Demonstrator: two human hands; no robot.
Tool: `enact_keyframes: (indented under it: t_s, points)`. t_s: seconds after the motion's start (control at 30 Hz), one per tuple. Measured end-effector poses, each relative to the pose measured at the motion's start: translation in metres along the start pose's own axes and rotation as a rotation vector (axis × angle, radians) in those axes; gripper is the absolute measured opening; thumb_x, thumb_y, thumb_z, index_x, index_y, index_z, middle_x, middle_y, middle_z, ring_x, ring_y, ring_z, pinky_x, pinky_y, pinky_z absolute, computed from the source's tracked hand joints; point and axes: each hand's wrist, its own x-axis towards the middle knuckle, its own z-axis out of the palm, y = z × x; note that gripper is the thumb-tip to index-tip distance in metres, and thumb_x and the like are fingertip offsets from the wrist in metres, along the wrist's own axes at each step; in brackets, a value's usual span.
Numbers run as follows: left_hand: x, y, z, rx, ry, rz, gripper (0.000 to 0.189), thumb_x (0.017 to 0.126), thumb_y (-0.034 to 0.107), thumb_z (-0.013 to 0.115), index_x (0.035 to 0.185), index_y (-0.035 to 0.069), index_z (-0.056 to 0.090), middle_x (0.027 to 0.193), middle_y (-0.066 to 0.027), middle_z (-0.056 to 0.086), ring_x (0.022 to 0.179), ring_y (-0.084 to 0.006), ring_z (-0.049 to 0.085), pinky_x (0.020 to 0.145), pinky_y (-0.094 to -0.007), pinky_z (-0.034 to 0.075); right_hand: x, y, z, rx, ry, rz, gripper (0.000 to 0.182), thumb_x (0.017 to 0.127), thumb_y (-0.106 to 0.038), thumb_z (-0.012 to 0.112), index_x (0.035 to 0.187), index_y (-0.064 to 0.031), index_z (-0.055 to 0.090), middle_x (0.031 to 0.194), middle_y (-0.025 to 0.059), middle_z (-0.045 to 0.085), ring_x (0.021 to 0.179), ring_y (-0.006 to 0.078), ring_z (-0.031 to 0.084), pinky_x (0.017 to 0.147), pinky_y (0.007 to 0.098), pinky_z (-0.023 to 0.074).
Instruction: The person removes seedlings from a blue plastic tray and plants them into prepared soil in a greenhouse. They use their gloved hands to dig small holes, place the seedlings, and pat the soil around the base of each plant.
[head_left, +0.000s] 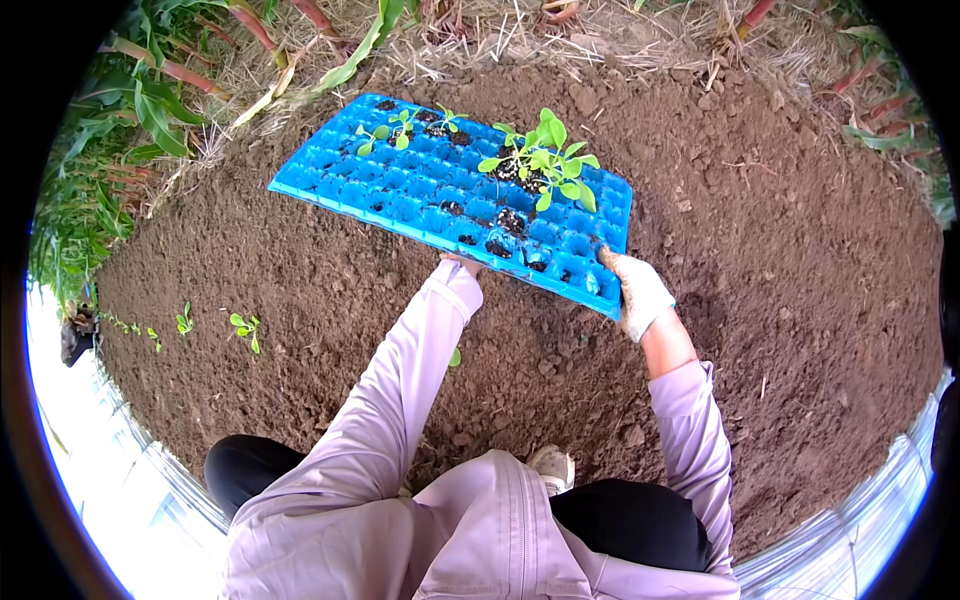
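Note:
A blue plastic seedling tray (405, 180) is held up over brown soil, tilted down towards its right end. My right hand (639, 291), in a soiled white glove, grips the tray's near right corner with the thumb on top. Under the tray's near edge, my left hand (466, 262) is mostly hidden; only a bit by the wrist shows. Leafy green seedlings (547, 157) stand in a cluster right of the tray's middle, and several smaller seedlings (403, 133) are towards its far left. Many cells are empty, some with dark potting mix.
Small seedlings (246, 330) stand in a row in the soil (787, 300) at the left. Corn-like plants (161, 112) with reddish stalks and straw mulch (495, 45) border the far side. Pale plastic sheeting (862, 502) lies along the near edges. My shoe (553, 463) rests on the soil.

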Motion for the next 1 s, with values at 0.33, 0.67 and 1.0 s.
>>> enact_keyframes:
  t_s: [0.33, 0.67, 1.0]
  points:
    - [-0.018, 0.014, -0.011, 0.360, 0.014, 0.029, 0.043, 0.094, 0.035, 0.045, 0.130, 0.012, 0.044, 0.134, -0.0089, 0.047, 0.116, -0.0289, 0.048, 0.099, -0.0431, 0.040, 0.005, -0.001, 0.000, -0.007, -0.028, -0.030, 0.034, 0.088, -0.017, 0.061, 0.115, 0.0020, 0.052, 0.104, 0.0129, 0.063, 0.085, 0.0229, 0.064, 0.074, 0.0387, 0.0551]
    - [-0.090, 0.064, 0.164, 1.665, -0.109, -0.283, 0.024, 0.085, 0.025, 0.062, 0.096, 0.004, 0.067, 0.075, -0.0040, 0.066, 0.065, -0.0084, 0.060, 0.059, -0.0255, 0.050, 0.025, 0.021, -0.035, -0.206, 0.122, -0.135, 0.037, 0.086, -0.017, 0.063, 0.117, 0.0011, 0.054, 0.101, 0.0094, 0.063, 0.081, 0.0181, 0.062, 0.072, 0.0345, 0.0534]
    - [0.009, 0.021, 0.120, 2.427, 0.188, 0.466, 0.030, 0.069, 0.025, 0.073, 0.096, 0.013, 0.066, 0.103, -0.0066, 0.054, 0.098, -0.0265, 0.052, 0.082, -0.0399, 0.045, 0.040, 0.040, -0.040, -0.433, 0.248, -0.240, 0.037, 0.084, -0.019, 0.064, 0.112, 0.0032, 0.057, 0.096, 0.0093, 0.063, 0.078, 0.0160, 0.058, 0.072, 0.0308, 0.0499]
